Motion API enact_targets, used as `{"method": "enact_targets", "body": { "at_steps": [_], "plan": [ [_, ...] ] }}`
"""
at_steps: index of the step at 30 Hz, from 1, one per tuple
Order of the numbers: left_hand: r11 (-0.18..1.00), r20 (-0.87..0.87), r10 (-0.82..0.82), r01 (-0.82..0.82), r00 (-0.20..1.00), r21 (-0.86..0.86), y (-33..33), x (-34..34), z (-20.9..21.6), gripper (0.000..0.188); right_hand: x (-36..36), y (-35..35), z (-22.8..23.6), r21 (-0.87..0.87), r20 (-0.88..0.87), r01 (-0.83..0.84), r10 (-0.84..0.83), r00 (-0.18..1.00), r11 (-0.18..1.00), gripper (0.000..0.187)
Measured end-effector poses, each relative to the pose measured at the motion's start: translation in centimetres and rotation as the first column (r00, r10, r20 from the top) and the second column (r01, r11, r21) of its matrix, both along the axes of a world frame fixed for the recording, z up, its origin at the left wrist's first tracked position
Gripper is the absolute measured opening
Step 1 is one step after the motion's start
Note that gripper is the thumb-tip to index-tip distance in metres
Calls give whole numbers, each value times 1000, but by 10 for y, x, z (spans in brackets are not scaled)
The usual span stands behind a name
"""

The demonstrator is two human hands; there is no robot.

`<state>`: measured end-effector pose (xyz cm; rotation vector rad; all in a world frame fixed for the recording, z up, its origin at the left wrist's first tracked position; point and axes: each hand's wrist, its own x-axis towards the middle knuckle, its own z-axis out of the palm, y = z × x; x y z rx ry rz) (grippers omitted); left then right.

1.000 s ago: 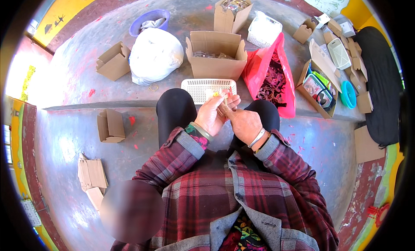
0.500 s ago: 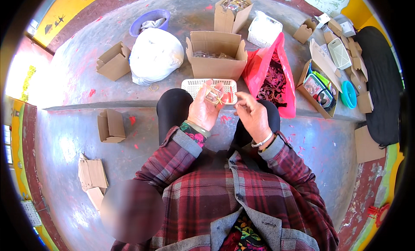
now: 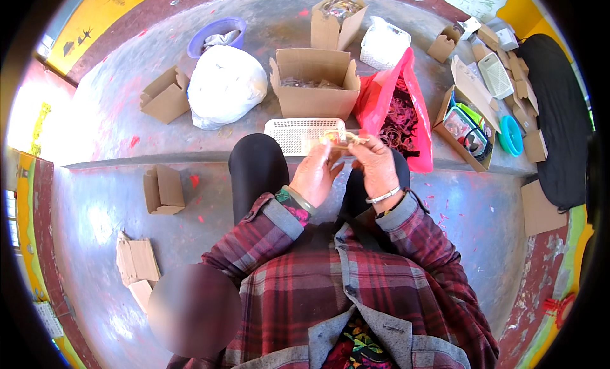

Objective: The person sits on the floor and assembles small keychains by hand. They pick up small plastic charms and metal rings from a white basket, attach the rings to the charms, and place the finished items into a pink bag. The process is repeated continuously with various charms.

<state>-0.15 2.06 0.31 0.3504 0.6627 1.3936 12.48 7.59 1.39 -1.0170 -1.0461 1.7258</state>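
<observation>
Both hands meet over the near right corner of a white plastic basket (image 3: 304,122) with perforated sides. Between them are thin pale-yellow loops of cord or band (image 3: 349,136); the exact kind is too small to tell. My left hand (image 3: 313,180) has its fingers closed around the left part of the loops. My right hand (image 3: 377,172), with a silver bangle at the wrist, pinches their right end. Something reddish shows in the basket beside the left fingertips, partly hidden by the hand.
Behind the basket is a cardboard box (image 3: 314,101) of clear-wrapped items. A red bag (image 3: 379,93) of dark pink and black strands leans to its right. Left stands a stuffed white sack (image 3: 229,86). A step edge (image 3: 152,160) runs across the floor.
My left hand has turned from palm up to closed and shifted right and lower. My right hand, earlier apart, has taken hold of the pale-yellow loops, which are now held between both hands.
</observation>
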Motion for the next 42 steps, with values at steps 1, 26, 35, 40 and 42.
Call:
{"method": "enact_targets", "body": {
  "at_steps": [1,26,35,40,42],
  "plan": [
    [991,-84,-127,122,988,-63,-3,-3,-2,47,6,7,4,80,31,30,-33,999,996,13],
    [993,-166,-96,107,981,57,0,-9,33,26,29,4,39,292,161,-143,98,982,946,10],
    [994,-220,-70,86,973,64,-1,-9,33,27,33,7,49,778,480,-269,-260,838,568,20],
    [993,-239,-84,102,967,65,-4,-5,36,27,31,4,70,785,617,-516,-351,704,343,26],
    [992,-255,-86,105,963,63,-5,-5,36,27,32,4,73,766,643,-569,-392,658,299,25]
  ]
}}
